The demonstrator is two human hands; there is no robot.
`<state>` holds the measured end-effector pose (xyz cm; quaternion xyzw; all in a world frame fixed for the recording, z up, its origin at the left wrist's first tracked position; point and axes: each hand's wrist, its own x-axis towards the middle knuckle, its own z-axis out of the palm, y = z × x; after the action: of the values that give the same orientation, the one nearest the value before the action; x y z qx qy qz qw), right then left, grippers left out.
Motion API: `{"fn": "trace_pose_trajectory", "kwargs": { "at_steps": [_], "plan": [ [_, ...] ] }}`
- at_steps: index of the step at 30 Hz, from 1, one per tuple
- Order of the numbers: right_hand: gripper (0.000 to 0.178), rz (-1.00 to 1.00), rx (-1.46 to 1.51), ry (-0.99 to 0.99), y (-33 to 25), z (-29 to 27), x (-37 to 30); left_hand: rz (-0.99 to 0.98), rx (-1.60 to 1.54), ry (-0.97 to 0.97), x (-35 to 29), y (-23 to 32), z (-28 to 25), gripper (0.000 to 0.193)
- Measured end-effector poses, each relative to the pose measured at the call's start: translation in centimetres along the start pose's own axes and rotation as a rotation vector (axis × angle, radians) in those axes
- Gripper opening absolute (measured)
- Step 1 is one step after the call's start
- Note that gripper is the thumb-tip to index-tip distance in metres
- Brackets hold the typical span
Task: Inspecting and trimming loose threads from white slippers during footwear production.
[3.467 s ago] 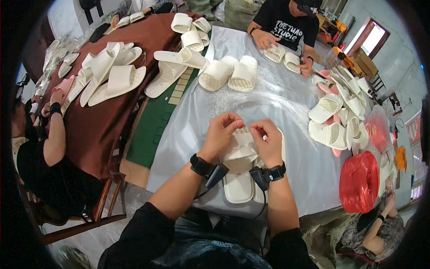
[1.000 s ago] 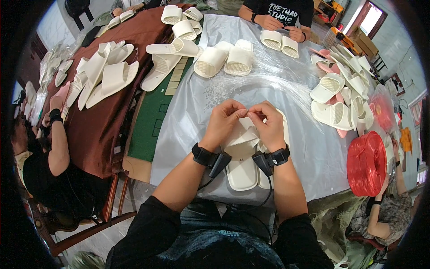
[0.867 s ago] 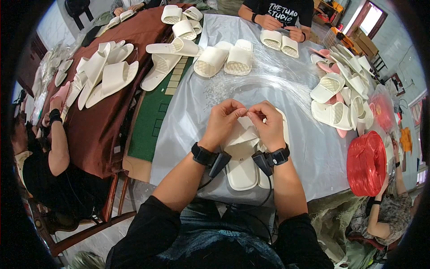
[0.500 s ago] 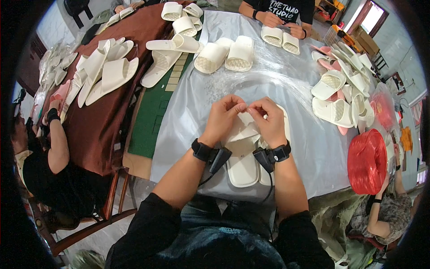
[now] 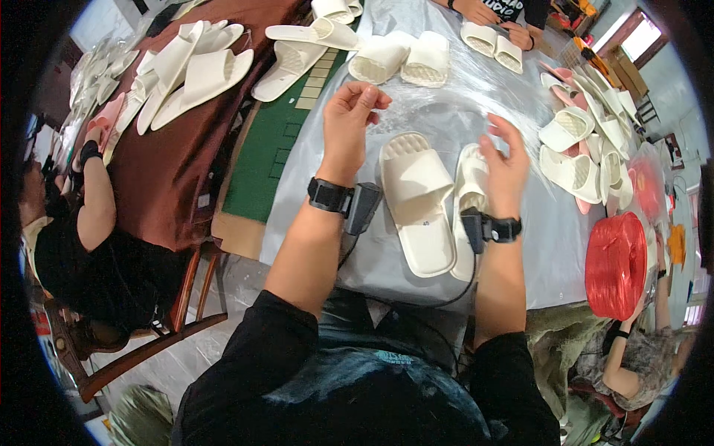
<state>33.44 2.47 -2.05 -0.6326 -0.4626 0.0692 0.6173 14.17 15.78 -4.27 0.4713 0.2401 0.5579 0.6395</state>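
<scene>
A cream slipper (image 5: 419, 204) lies sole down on the plastic-covered table in front of me, its strap across the upper half. Its mate (image 5: 473, 178) is beside it on the right, partly hidden by my right wrist. My left hand (image 5: 348, 130) is raised to the left of the pair, fingers curled and thumb against them; whether anything thin is pinched there I cannot make out. Over the right-hand slipper hovers my right hand (image 5: 507, 163), slightly blurred, fingers apart and nothing visible in it. Both wrists wear black straps with small devices and a cable.
Beyond the pair sit more cream slippers (image 5: 425, 59). A heap of cream and pink slippers (image 5: 573, 175) and a red twine roll (image 5: 616, 266) are at right. At left are slippers (image 5: 216, 70) on a brown cloth (image 5: 171, 186). Other people work around, one across the table (image 5: 480, 13).
My hands, together at the slipper's toe before, have moved apart, left hand up and left, right hand to the right. The pair now lies uncovered between them, and the view has shifted.
</scene>
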Motion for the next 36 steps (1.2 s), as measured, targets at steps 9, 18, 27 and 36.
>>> {"fn": "trace_pose_trajectory", "kwargs": {
  "at_steps": [9, 18, 27, 36],
  "plan": [
    [0.013, 0.129, -0.268, -0.247, -6.3, -7.9, -6.8, 0.028, -1.502, -0.33, 0.6, 6.0, -3.8, 0.006],
    [0.035, -0.019, -0.803, -0.647, -2.0, -2.7, -7.1, 0.071, -2.059, -0.594, 0.4, 8.8, -6.5, 0.014],
    [0.061, -0.247, -0.945, -0.145, -0.6, -5.8, -5.5, -0.145, -1.814, -0.529, 1.3, 5.3, -7.2, 0.015],
    [0.062, -0.024, -1.254, 0.406, -1.6, -28.3, -0.7, -0.234, -1.589, -0.324, 2.5, 1.8, -7.7, 0.01]
  ]
}}
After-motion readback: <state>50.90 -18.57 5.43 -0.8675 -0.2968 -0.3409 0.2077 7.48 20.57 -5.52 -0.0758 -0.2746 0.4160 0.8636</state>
